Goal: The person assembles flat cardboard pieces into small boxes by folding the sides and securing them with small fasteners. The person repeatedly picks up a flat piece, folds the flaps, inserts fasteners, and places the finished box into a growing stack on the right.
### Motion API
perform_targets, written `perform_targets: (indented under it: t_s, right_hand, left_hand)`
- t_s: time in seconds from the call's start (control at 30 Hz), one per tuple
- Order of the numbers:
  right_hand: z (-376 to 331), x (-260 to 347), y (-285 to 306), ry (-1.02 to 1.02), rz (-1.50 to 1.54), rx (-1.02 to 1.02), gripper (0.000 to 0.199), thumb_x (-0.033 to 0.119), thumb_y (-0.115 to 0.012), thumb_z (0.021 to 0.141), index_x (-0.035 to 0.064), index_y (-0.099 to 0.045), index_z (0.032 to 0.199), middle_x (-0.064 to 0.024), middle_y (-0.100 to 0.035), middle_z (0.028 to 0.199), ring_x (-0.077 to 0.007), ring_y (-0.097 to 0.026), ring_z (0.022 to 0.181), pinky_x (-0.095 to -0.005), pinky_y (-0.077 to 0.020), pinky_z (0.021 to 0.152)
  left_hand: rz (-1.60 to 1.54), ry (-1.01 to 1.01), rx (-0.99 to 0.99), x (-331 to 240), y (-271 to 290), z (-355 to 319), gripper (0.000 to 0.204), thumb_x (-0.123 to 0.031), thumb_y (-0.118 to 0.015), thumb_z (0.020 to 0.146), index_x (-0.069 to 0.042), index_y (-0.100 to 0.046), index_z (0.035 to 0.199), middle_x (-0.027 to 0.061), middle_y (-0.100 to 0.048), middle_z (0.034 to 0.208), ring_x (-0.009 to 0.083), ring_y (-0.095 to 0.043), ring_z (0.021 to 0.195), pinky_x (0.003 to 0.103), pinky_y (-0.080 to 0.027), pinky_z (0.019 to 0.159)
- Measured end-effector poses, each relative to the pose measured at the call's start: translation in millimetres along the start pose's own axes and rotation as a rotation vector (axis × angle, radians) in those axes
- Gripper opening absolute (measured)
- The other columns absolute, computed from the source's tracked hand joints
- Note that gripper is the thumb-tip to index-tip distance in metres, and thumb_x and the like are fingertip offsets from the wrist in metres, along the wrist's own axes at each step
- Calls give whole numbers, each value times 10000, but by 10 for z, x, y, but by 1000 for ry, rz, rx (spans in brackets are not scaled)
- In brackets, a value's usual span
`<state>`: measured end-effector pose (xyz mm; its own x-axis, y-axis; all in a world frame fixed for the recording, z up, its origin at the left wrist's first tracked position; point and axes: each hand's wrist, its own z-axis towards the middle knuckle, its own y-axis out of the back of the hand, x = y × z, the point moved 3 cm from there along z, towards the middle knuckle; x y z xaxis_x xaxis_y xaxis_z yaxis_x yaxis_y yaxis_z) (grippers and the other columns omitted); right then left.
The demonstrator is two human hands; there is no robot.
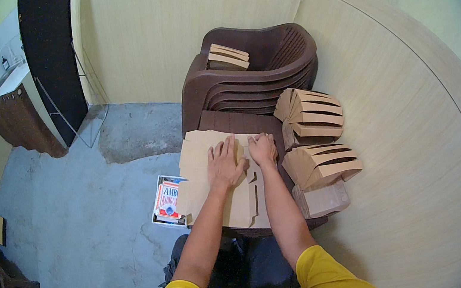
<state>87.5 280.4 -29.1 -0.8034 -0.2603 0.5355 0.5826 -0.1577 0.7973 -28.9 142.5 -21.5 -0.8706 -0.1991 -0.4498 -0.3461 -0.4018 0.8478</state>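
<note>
A flat, die-cut brown cardboard sheet with slots and tabs lies in front of me, across the seat of a dark brown plastic chair. My left hand rests flat on it with the fingers stretched forward. At the sheet's right side, my right hand is closed, its fingers curled on the edge flap. Part of that flap is hidden under the fingers. The tabs along the sheet's near right edge stand slightly up.
Two bundles of folded cardboard pieces stand right of the chair seat, the nearer on a taped carton. More pieces lie on the stacked chairs behind. A white box of printed packs sits at left.
</note>
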Motion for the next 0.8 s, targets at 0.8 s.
perform_targets:
  t_s: [0.8]
  right_hand:
    - [68, 142, -124, 99, 66, 109, 344, 346, -922, 831, 79, -764, 979, -129, -767, 960, -307, -750, 944, -422, -579, 857]
  left_hand:
    - [64, -30, 67, -21, 8, -35, 790, -349, -554, 1026, -208, -239, 1737, -5, -246, 1806, 268, -249, 1649, 607, -138, 1336]
